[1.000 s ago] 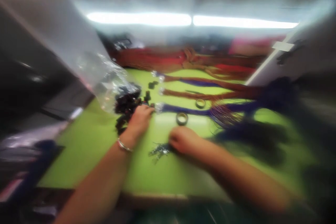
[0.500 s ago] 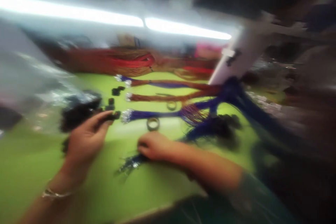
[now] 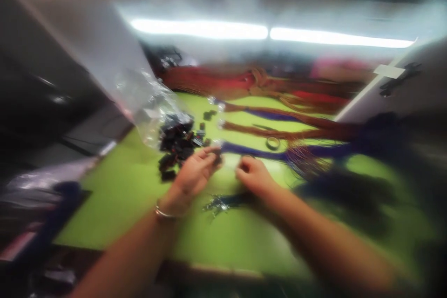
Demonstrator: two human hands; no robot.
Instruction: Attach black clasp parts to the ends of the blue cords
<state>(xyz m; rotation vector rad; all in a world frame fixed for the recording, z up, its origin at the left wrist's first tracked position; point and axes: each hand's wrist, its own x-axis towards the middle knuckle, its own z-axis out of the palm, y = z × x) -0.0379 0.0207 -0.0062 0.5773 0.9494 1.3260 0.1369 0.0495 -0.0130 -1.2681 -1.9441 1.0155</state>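
Note:
The picture is smeared by motion. My left hand [image 3: 195, 174] hovers over the green table [image 3: 118, 195], its fingertips pinched on a small black part [image 3: 217, 153] beside a heap of black parts [image 3: 176, 142]. My right hand [image 3: 253, 174] is curled closed a little to the right, close to the left hand, with a blue wire bundle [image 3: 226, 202] trailing under it. What its fingers hold is too blurred to name. A silver bangle [image 3: 164, 214] sits on my left wrist.
Blue wire bundles [image 3: 258, 151], orange ones [image 3: 265, 128] and red coils [image 3: 209, 79] lie across the back of the table. A tape ring [image 3: 273, 143] rests between them. A clear plastic bag [image 3: 139, 98] spills the black parts. A white post [image 3: 380, 88] rises at the right.
The camera swung to the right and back. My left hand picked a black part from the heap and drew toward my right hand, which rose from the blue bundle's end to meet it.

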